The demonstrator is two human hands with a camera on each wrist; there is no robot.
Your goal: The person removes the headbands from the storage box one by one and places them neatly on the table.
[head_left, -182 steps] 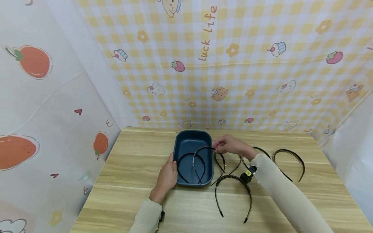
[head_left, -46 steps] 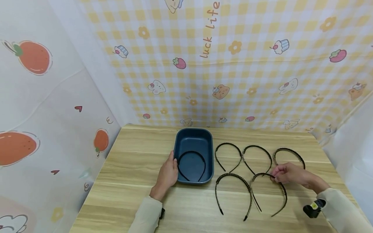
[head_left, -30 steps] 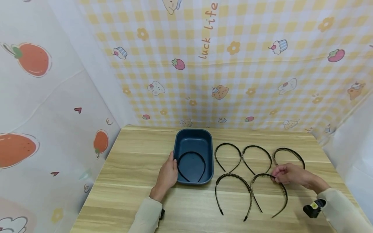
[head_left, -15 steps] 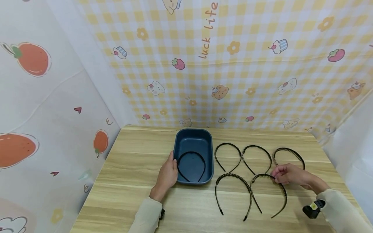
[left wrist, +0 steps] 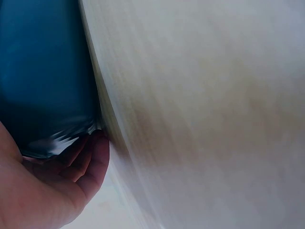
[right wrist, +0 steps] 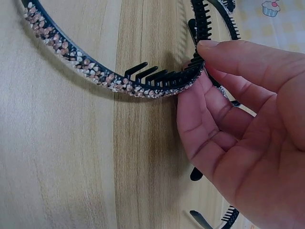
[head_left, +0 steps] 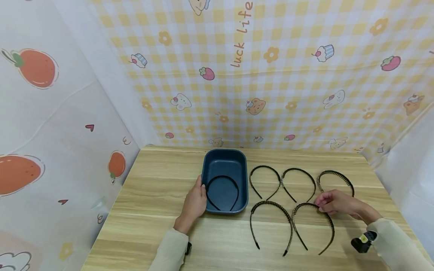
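In the head view my right hand (head_left: 339, 204) pinches the upper right of a black toothed headband (head_left: 333, 226) at the front right of the table. The right wrist view shows this headband's pink and white stones (right wrist: 76, 57) on its outside, with thumb and fingertips gripping the toothed band. My left hand (head_left: 194, 199) holds the left side of a dark blue rectangular box (head_left: 223, 167); in the left wrist view its fingers (left wrist: 95, 157) curl against the box's edge. One black headband (head_left: 222, 176) lies inside the box, toward its near end.
On the wooden table (head_left: 162, 177), a back row holds a left headband (head_left: 264, 166), a middle headband (head_left: 297, 169) and a right headband (head_left: 333, 171), partly hidden by my right hand. A front headband (head_left: 271, 202) lies left of the pinched one. A patterned cloth (head_left: 257, 86) stands behind.
About six seconds ago my right hand held a headband over the box; now one is pinched at the table's front right. In the last half second its ends shift slightly right. My left hand stays.
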